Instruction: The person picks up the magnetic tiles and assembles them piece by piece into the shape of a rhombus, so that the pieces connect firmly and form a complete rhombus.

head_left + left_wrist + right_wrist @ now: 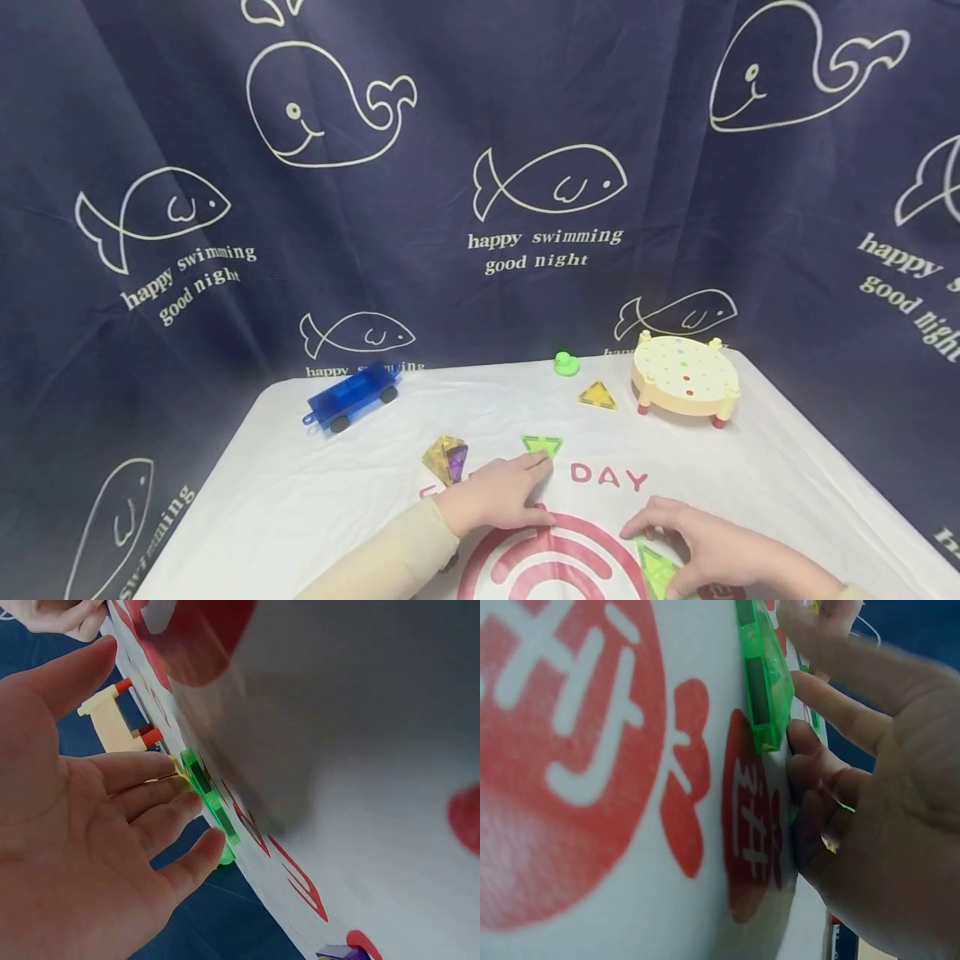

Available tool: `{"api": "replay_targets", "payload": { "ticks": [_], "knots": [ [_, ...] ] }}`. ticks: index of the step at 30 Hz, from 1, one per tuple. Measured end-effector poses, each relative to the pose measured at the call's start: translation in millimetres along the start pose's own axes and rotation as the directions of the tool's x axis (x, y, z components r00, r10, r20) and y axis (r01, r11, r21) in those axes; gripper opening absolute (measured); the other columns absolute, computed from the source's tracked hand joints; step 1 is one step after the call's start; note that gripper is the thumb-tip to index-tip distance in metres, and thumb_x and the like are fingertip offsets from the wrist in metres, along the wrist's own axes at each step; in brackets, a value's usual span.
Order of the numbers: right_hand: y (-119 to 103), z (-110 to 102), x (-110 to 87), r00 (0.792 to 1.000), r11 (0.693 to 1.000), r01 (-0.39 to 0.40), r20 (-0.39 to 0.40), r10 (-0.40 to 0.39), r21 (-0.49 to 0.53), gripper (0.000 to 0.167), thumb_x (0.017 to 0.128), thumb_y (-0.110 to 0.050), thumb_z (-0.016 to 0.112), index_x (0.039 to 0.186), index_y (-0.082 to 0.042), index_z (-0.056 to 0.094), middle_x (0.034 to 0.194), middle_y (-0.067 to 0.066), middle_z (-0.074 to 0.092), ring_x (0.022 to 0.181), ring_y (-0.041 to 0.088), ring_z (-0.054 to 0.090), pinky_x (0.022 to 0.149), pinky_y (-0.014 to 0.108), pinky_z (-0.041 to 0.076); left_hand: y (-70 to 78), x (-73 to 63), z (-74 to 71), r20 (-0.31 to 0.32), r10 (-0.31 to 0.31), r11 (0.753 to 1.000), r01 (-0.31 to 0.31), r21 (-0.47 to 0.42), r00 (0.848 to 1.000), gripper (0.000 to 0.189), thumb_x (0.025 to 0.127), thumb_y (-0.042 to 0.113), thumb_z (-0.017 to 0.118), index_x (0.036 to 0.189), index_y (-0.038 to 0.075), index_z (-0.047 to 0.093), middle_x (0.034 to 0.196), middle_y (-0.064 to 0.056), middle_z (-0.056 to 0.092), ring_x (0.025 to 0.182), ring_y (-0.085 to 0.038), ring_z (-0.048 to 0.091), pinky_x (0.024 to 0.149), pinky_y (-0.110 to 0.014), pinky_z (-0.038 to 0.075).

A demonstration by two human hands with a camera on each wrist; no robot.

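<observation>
My left hand (498, 493) reaches over the printed cloth, fingers extended. Its fingertips touch the near point of a green triangular magnetic tile (542, 444). In the left wrist view that tile (210, 796) stands beside the fingertips, and the palm holds nothing. At the front right, my right hand (705, 542) has its thumb and curled fingers about a second green triangular magnetic tile (655, 567). The right wrist view shows this tile (769, 682) at the thumb and index fingertips, its other fingers bent near the cloth. The hand partly hides this tile in the head view.
A yellow and purple group of tiles (444, 457) lies left of my left hand. Behind are a blue wheeled toy base (354, 398), a green toy duck (566, 364), a yellow triangular tile (597, 395) and a cream round toy table (686, 375). A navy curtain (442, 275) borders the white-covered table (247, 475).
</observation>
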State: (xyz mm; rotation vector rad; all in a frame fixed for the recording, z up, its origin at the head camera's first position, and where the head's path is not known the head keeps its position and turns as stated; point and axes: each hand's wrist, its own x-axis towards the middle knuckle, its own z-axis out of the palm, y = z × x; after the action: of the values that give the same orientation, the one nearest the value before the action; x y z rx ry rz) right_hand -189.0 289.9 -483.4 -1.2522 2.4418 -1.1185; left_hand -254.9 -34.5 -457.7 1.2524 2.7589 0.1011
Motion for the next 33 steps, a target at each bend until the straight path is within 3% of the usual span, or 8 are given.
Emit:
{"api": "replay_targets", "payload": {
  "ticks": [4, 9, 14, 24, 28, 33],
  "knots": [
    [0, 2, -0.6, 0.999, 0.998, -0.025, 0.026, 0.026, -0.050, 0.077, 0.072, -0.038, 0.091, 0.139, -0.021, 0.057, 0.117, -0.008, 0.055, 0.106, 0.008, 0.048, 0.085, 0.022, 0.044, -5.1, -0.1, 1.6, -0.008, 0.026, 1.000, -0.026, -0.002, 1.000, 0.083, 0.094, 0.060, 0.063, 0.152, 0.003, 0.046, 0.158, -0.013, 0.041, 0.146, -0.021, 0.039, 0.114, -0.034, 0.039],
    [2, 1, 4.2, 0.995, 0.995, -0.095, 0.013, 0.095, -0.012, 0.066, 0.073, -0.034, 0.088, 0.130, -0.021, 0.059, 0.118, -0.005, 0.056, 0.105, 0.009, 0.050, 0.090, 0.019, 0.043, -7.9, -0.5, 1.8, -0.012, 0.039, 0.999, -0.039, -0.006, 0.999, 0.083, 0.094, 0.060, 0.063, 0.151, 0.001, 0.047, 0.158, -0.015, 0.042, 0.144, -0.023, 0.041, 0.114, -0.033, 0.038],
    [0, -1, 13.0, 0.988, 0.988, -0.156, -0.012, 0.156, 0.004, 0.059, 0.074, -0.033, 0.088, 0.124, -0.017, 0.061, 0.112, -0.007, 0.058, 0.097, 0.008, 0.051, 0.084, 0.021, 0.045, -8.2, -1.7, 1.6, -0.011, 0.038, 0.999, -0.039, -0.033, 0.999, 0.083, 0.093, 0.058, 0.066, 0.151, 0.001, 0.047, 0.157, -0.015, 0.042, 0.143, -0.023, 0.042, 0.114, -0.029, 0.037],
    [2, -5, 31.3, 0.959, 0.960, -0.277, -0.076, 0.273, -0.048, 0.062, 0.069, -0.030, 0.090, 0.123, -0.013, 0.064, 0.101, -0.008, 0.055, 0.091, 0.008, 0.050, 0.083, 0.028, 0.047, -10.8, -2.3, 4.6, 0.042, 0.026, 0.988, -0.019, -0.155, 0.999, 0.083, 0.091, 0.050, 0.070, 0.152, 0.000, 0.044, 0.161, -0.016, 0.036, 0.148, -0.023, 0.034, 0.115, -0.028, 0.035],
    [5, -6, 42.5, 0.947, 0.953, -0.301, -0.123, 0.295, -0.026, 0.062, 0.068, -0.022, 0.091, 0.122, -0.011, 0.064, 0.097, -0.003, 0.053, 0.087, 0.011, 0.050, 0.077, 0.029, 0.046, -11.4, -3.0, 5.7, 0.049, 0.040, 0.988, -0.032, -0.154, 0.998, 0.084, 0.091, 0.050, 0.070, 0.152, 0.000, 0.044, 0.162, -0.016, 0.034, 0.148, -0.023, 0.035, 0.114, -0.028, 0.036],
    [11, -9, 59.7, 0.911, 0.925, -0.376, -0.198, 0.361, -0.046, 0.065, 0.067, -0.018, 0.092, 0.122, -0.011, 0.058, 0.093, 0.000, 0.058, 0.080, 0.013, 0.050, 0.069, 0.030, 0.046, -9.3, -2.7, 6.8, 0.021, 0.079, 0.992, -0.077, -0.097, 0.997, 0.083, 0.092, 0.050, 0.070, 0.151, -0.003, 0.044, 0.160, -0.020, 0.035, 0.147, -0.026, 0.036, 0.116, -0.027, 0.032]
  ]
}}
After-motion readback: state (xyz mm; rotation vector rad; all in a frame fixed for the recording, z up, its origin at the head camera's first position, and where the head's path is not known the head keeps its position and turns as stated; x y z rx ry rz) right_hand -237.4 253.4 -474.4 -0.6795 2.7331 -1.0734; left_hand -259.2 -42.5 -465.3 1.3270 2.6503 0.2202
